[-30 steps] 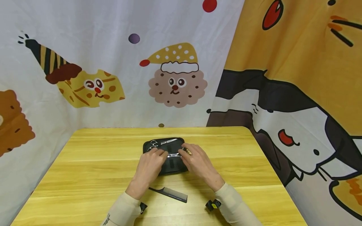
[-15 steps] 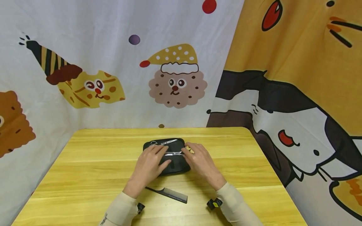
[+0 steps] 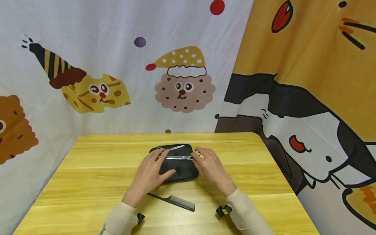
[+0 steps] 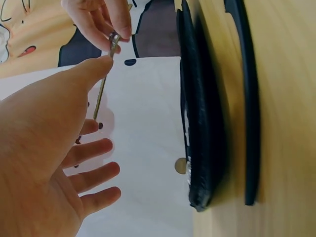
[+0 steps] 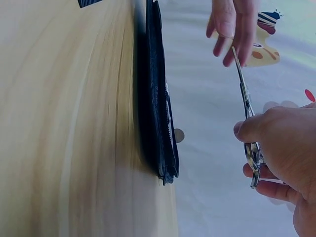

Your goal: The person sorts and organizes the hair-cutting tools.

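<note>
My right hand (image 3: 212, 168) grips a pair of silver scissors (image 3: 178, 158) near the finger rings. In the right wrist view, the thumb lies across the scissors (image 5: 247, 101), whose blades point towards my left hand (image 3: 147, 174). That hand has its fingers spread, close to the blade tips, as the left wrist view also shows. Beneath both hands a black zip case (image 3: 183, 176) lies on the table, with the held pair raised above it. A second pair of scissors (image 3: 177, 147) lies at the far side of the case, its rings partly hidden by my left fingers.
A black tail comb (image 3: 180, 203) lies on the wooden table (image 3: 88, 182) in front of the case, its thin handle running towards my left wrist. Behind the table hangs a printed cloth (image 3: 117, 124) with cartoon figures.
My left hand has opened its fingers and drawn back to the left from the scissors. The right hand keeps hold of them, and more of their blades shows now.
</note>
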The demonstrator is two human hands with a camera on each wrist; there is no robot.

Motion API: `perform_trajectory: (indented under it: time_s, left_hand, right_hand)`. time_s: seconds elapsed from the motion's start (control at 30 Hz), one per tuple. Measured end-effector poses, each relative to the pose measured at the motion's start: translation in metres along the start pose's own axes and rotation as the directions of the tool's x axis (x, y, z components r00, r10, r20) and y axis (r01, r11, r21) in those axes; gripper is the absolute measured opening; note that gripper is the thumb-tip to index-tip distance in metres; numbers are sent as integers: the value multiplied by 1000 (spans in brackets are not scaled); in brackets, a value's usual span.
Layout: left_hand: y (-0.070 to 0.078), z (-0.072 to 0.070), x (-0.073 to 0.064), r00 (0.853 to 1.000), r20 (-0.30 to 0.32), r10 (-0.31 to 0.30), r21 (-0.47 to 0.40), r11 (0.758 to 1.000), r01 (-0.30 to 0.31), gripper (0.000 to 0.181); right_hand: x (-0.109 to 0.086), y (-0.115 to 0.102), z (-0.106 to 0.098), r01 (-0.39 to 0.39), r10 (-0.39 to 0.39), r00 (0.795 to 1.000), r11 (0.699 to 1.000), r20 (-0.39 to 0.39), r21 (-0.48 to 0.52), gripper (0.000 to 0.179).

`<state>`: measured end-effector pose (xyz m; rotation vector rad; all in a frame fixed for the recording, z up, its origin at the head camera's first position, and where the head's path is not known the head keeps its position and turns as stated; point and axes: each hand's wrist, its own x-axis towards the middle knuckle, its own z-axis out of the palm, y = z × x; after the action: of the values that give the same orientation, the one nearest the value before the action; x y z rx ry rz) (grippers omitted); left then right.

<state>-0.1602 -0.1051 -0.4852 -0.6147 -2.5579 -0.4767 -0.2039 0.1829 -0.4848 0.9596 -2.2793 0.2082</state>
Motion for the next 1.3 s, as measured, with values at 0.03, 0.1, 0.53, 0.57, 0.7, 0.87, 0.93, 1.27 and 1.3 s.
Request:
perform_trajectory:
  time_s: [0.03, 0.1, 0.53, 0.57, 0.7, 0.87, 0.93, 1.27, 1.3]
  left_hand:
    - [-1, 1, -1, 1000, 12, -9, -7, 1000, 9, 88]
    - [-4, 2, -3, 999, 43, -30, -17, 999, 31, 88]
    - [-21, 13, -13, 958, 215, -188, -73, 975, 208, 90]
    - [-22, 13, -14, 952, 230, -201, -72, 972, 222, 92]
    - [-24, 13, -15, 927, 289, -239, -68, 961, 268, 95]
    - [-25, 14, -15, 896, 349, -274, -74, 945, 318, 98]
    - [-25, 15, -15, 889, 361, -281, -78, 941, 329, 99]
    - [-26, 14, -21, 876, 383, -293, -86, 933, 350, 101]
    - [-27, 14, -22, 875, 384, -293, -87, 933, 350, 100]
  right_hand:
    - [0, 0, 0, -3, 3, 1000, 1000, -1, 3, 27]
    - [-1, 1, 0, -8, 8, 1000, 1000, -6, 7, 27]
    - [-2, 7, 3, -29, 29, 1000, 1000, 8, -5, 28]
    - [-3, 7, 3, -31, 31, 999, 1000, 5, -3, 28]
    - [-4, 8, 3, -39, 39, 999, 999, -2, 5, 29]
    - [-3, 11, 3, -37, 37, 999, 999, -8, 3, 29]
    - [-3, 13, 4, -33, 33, 999, 999, -14, 3, 29]
    - [-5, 18, 2, -59, 58, 998, 998, 16, 17, 24]
    - [-5, 19, 3, -60, 60, 998, 998, 17, 18, 23]
